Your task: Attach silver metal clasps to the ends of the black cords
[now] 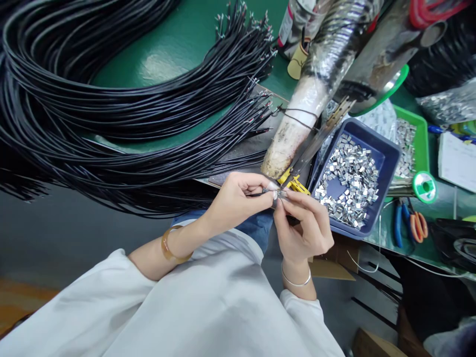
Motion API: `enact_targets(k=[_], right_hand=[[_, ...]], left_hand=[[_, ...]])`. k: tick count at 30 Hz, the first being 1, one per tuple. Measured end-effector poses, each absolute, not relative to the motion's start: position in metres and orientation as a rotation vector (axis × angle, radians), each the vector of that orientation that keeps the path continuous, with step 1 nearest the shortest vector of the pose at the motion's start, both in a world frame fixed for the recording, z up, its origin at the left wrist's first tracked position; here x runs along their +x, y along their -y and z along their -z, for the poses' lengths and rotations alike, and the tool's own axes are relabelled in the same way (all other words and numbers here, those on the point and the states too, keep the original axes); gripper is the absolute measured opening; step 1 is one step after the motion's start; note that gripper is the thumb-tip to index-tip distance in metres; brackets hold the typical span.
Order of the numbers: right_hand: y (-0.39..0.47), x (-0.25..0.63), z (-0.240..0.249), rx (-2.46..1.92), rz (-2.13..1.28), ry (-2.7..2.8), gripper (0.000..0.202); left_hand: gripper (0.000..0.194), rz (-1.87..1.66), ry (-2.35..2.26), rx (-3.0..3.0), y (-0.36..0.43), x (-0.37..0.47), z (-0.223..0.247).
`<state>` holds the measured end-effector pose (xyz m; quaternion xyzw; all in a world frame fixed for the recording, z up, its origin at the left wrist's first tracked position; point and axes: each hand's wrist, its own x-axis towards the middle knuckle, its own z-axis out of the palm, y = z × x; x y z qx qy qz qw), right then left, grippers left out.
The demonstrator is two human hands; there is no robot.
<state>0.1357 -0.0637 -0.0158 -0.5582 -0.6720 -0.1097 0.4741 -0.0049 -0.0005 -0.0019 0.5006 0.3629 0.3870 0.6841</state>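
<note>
My left hand is closed in a pinch, with white coverings at its fingertips. Between its thumb and finger is a thin black cable, mostly hidden by the fingers. Facing it, my right hand pinches a tiny metal connector, the fingertips of both hands nearly meeting. Just above them, the dark tip of a soldering iron points down at the connector; whether they touch I cannot tell. A yellow clamp-like piece sits right behind my fingertips.
Bundles of black cables with stripped ends cover the left of the green table. A wrapped duct slants down ahead. To the right are a blue bin of metal shells, a green tray, a solder spool and orange-handled pliers.
</note>
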Motion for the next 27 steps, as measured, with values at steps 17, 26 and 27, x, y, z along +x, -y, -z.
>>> enact_targets(k=[17, 26, 27], right_hand=[[0.068, 0.139, 0.01, -1.344, -0.056, 1.541, 0.014], [0.079, 0.147, 0.001, -1.493, -0.174, 1.557, 0.009], [0.081, 0.147, -0.001, -1.489, -0.068, 1.64, 0.014]], left_hand=[[0.008, -1.095, -0.849, 1.645, 0.018, -0.016, 0.004], [0.012, -1.027, -0.737, 1.582, 0.022, -0.022, 0.001], [0.011, -1.012, -0.754, 1.557, 0.022, -0.022, 0.001]])
